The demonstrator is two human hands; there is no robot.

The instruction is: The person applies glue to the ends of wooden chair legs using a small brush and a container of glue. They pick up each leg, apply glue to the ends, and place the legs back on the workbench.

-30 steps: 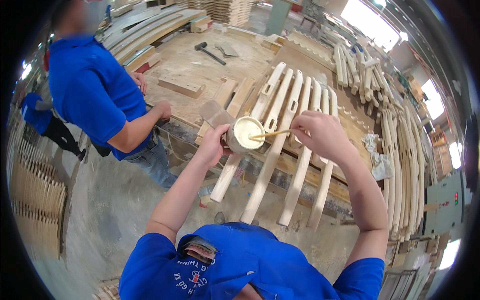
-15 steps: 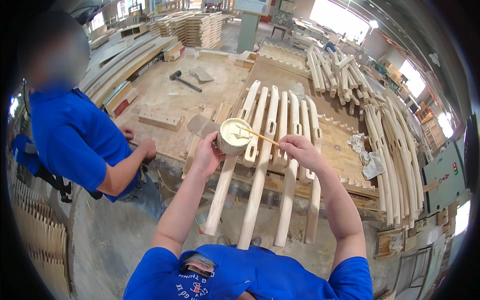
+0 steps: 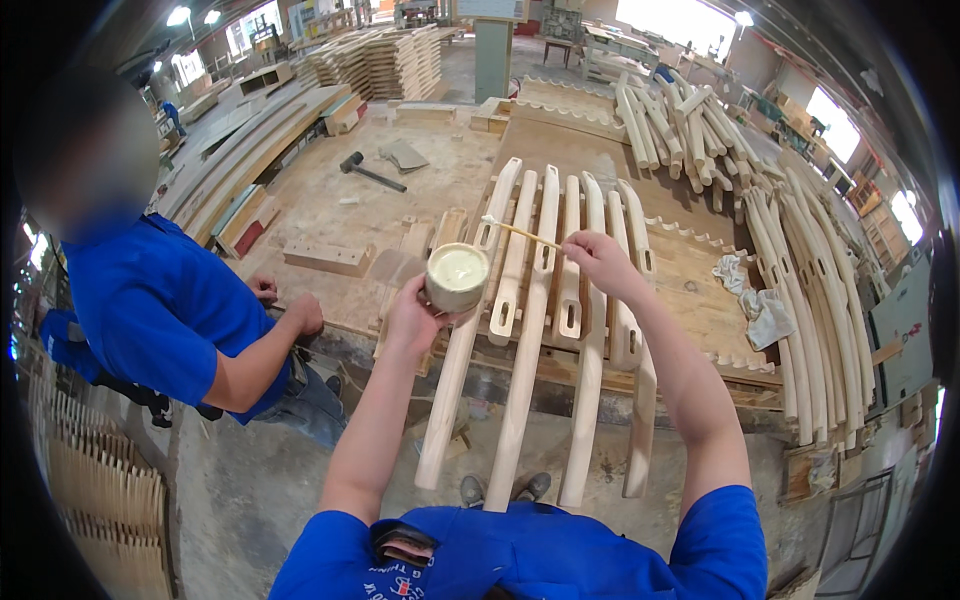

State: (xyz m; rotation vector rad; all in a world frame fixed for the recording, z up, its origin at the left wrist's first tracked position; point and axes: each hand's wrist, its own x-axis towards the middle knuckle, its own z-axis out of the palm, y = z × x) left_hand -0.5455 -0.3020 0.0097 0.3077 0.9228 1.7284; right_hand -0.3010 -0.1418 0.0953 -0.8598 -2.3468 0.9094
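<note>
My left hand is wrapped round a small round pot of creamy, glue-like paste, held upright. Between the fingertips of my right hand is a thin wooden stick. A white blob of paste clings to its far tip, which is at or just above the slot of the leftmost slotted wooden leg; contact cannot be made out. Several pale curved wooden legs with oblong slots lie side by side in front of me, some jutting past the bench's near edge.
A black mallet and a flat scrap lie on the workbench, beside a wooden block. A co-worker in blue stands at the left. Stacked legs and white rags are at the right.
The stick has come out of the pot; its tip is now up and to the right of it, by the leftmost leg's slot. My right hand has risen and the pot has dropped slightly left.
</note>
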